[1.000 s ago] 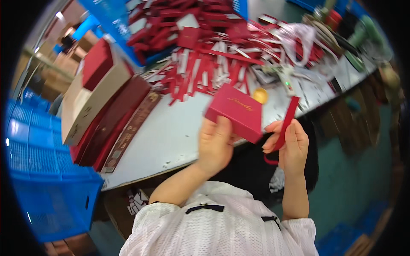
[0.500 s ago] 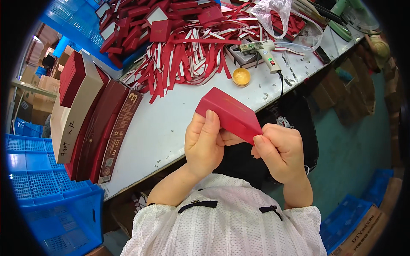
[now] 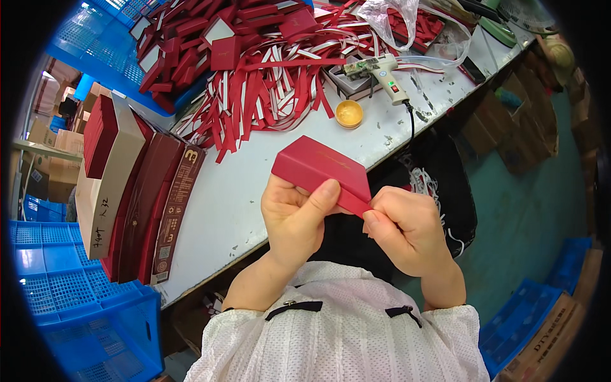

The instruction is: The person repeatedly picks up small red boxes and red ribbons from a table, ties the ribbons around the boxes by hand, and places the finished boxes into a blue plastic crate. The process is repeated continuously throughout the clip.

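Observation:
A small red box (image 3: 324, 167) with faint gold lettering on its top is held up in front of me, tilted, above the near edge of the table. My left hand (image 3: 296, 216) grips it from the left and below, the thumb pressed along its near side. At its right near corner, my right hand (image 3: 407, 230) pinches the edge between thumb and curled fingers. The underside of the box and several of my left fingertips are hidden.
Red-and-white ribbons (image 3: 254, 102) and a heap of red boxes (image 3: 191, 44) cover the far side of the white table (image 3: 216, 204). A glue gun (image 3: 387, 77) lies by a yellow bowl (image 3: 349, 114). Stacked cartons (image 3: 137, 191) stand left; a blue crate (image 3: 83, 305) is below.
The red box has turned slightly, showing more of its near side. My left thumb has slid from its left end to the near side; my right hand still pinches the corner.

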Tool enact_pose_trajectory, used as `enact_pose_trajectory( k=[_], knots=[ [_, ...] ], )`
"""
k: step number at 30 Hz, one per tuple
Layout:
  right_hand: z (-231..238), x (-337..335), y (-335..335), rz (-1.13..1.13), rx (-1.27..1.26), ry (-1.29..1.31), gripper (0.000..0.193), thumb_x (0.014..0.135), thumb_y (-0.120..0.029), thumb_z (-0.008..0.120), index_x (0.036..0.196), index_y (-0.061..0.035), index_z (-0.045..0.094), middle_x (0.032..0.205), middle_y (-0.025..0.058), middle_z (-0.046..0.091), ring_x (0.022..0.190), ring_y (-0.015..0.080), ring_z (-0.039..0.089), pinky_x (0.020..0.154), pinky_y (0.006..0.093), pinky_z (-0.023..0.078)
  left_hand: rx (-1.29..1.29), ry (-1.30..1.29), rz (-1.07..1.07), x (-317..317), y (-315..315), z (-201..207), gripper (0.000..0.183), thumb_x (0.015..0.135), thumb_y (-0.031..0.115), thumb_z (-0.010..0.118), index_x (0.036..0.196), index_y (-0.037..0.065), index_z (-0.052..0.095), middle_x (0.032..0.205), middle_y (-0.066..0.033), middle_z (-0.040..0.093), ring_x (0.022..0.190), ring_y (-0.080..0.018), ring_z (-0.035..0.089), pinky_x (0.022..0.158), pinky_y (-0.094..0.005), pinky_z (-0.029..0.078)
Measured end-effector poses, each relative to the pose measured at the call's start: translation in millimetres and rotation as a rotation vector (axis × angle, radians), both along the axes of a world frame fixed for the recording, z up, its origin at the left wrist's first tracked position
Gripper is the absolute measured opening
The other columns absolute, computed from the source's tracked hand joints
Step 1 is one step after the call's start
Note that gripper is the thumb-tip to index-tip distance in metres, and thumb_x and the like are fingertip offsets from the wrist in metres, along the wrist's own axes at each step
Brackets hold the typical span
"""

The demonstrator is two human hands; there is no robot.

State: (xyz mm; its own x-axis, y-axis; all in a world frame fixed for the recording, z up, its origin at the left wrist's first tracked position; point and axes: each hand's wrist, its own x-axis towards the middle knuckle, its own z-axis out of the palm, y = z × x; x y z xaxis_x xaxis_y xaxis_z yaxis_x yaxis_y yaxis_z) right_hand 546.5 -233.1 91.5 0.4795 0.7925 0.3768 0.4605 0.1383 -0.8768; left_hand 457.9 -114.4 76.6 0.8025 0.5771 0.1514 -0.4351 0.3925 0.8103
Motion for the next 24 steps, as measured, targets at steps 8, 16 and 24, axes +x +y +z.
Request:
enact_pose_trajectory(
  k=[8, 16, 24],
  knots=[
    [-4.1, 8.9, -2.0, 0.038, -0.102, 0.043, 0.013, 0.075, -0.006, 0.051, 0.065, 0.001, 0.048, 0.053, 0.0111, 0.045, 0.044, 0.0231, 0.044, 0.042, 0.03, 0.034, -0.08, 0.005, -0.018, 0.0, 4.0, -3.6, 0.022, 0.078, -0.002, 0.046, 0.099, -0.003, 0.04, 0.092, -0.0158, 0.053, 0.08, -0.0217, 0.057, 0.066, -0.0336, 0.052],
    [-11.6, 27.1, -19.1, -0.152, -0.082, 0.134, 0.017, 0.07, 0.0, 0.057, 0.087, -0.001, 0.058, 0.06, 0.0055, 0.056, 0.047, 0.0063, 0.049, 0.044, 0.0203, 0.037, -0.503, -0.181, -0.074, -4.7, 16.1, -15.0, 0.022, 0.084, 0.011, 0.042, 0.102, -0.002, 0.044, 0.102, -0.0164, 0.051, 0.094, -0.0258, 0.052, 0.077, -0.0386, 0.048],
    [-22.9, 28.8, -12.4, -0.081, -0.017, 0.235, 0.017, 0.074, 0.0, 0.053, 0.091, -0.0001, 0.056, 0.058, 0.003, 0.054, 0.049, 0.0051, 0.05, 0.045, 0.0185, 0.038, -0.881, -0.266, -0.222, -18.4, 17.7, -26.3, 0.024, 0.085, 0.015, 0.04, 0.1, -0.003, 0.045, 0.103, -0.0165, 0.051, 0.095, -0.0271, 0.052, 0.081, -0.0389, 0.046]
  ],
)
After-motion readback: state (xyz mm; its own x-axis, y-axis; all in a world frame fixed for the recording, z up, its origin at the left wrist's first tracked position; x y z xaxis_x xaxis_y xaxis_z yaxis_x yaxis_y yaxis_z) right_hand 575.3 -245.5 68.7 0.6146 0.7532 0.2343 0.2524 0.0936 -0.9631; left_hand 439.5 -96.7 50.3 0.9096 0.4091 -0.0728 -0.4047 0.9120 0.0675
